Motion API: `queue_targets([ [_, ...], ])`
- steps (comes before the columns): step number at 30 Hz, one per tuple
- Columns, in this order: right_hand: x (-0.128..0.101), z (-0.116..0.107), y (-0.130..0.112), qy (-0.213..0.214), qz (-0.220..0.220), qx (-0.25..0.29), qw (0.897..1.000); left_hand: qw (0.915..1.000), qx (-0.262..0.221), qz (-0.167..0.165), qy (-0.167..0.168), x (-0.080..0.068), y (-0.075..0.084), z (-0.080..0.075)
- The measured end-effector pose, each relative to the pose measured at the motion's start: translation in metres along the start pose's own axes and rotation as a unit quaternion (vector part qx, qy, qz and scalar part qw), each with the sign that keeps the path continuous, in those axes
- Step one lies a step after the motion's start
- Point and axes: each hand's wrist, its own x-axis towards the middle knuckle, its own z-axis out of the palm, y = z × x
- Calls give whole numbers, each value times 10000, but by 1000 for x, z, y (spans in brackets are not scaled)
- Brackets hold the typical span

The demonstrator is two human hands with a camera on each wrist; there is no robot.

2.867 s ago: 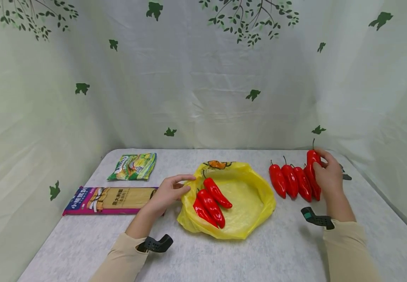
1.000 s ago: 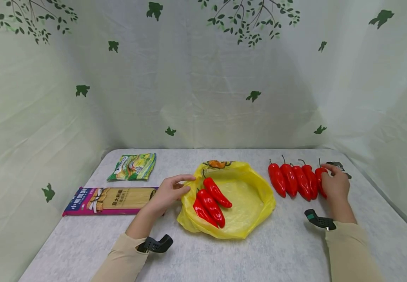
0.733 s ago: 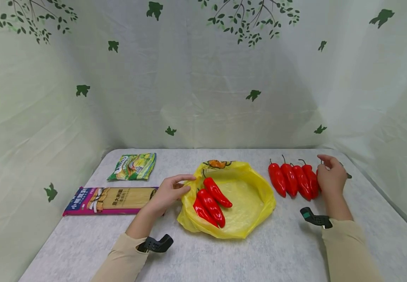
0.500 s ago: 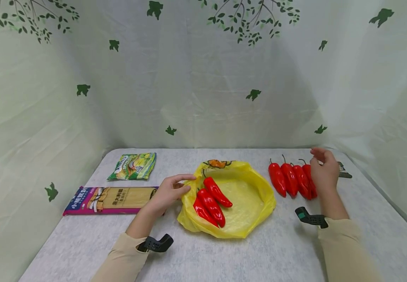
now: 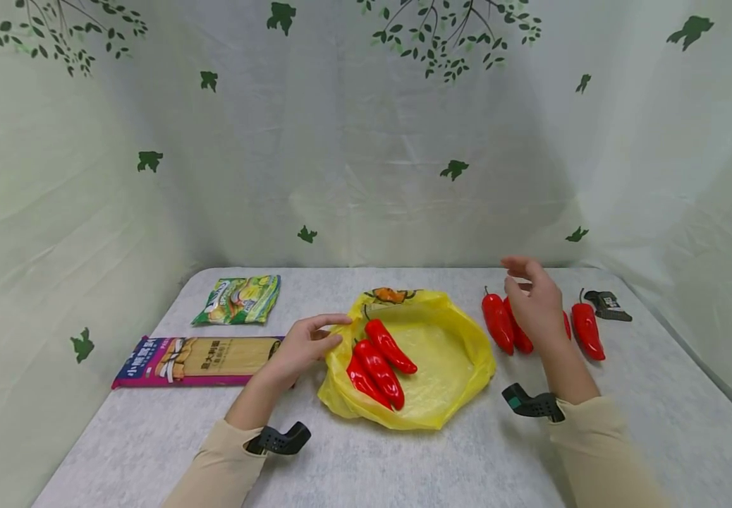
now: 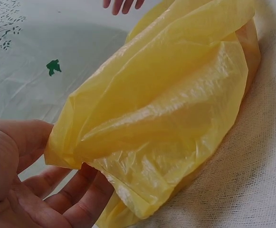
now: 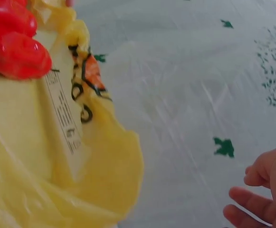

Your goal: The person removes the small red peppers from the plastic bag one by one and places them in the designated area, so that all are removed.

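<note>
A yellow plastic bag [image 5: 436, 381] lies with its mouth spread wide, and 3 red chili peppers [image 5: 375, 370] rest inside at its left. My left hand [image 5: 309, 346] pinches the bag's left rim; in the left wrist view the thumb is on one side of the plastic and the fingers [image 6: 88, 192] on the other. To the right of the bag, several more red peppers [image 5: 498, 324] lie in a row. My right hand [image 5: 537, 303] hovers over that row with nothing in it, hiding the middle peppers. One pepper [image 5: 587, 331] lies at the row's right end, slightly apart.
A green snack packet [image 5: 239, 300] lies at the back left of the table [image 5: 366, 473]. In front of it is a long noodle package [image 5: 201, 361], partly behind my left hand. A small black item [image 5: 607, 305] sits at the back right, beside the end pepper.
My right hand held a pepper upright, set it down at the row's right end, let go and moved left above the other peppers. My left hand has stayed on the rim.
</note>
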Motion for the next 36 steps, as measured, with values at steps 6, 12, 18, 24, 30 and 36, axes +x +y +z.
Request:
queue_targets([
  [6,-13,17,-13,-261,-751,-101,9968,10000,17,-17,-40,1,1,0],
  [12,-23,35,-22,-605,-1314,-131,9894,10000,-4,3,-36,1,1,1],
  [18,-33,52,-29,-1518,-1417,-129,9781,10000,23,-13,-15,1,0,0],
  [24,-47,70,-33,-2469,-1565,-19,9563,10000,16,-72,7,1,1,1],
  [30,-57,85,-36,-3050,-1256,399,9432,9999,64,-58,56,1,1,0],
  [36,-62,96,-31,-3316,-715,485,9395,10000,58,-72,32,1,1,1],
])
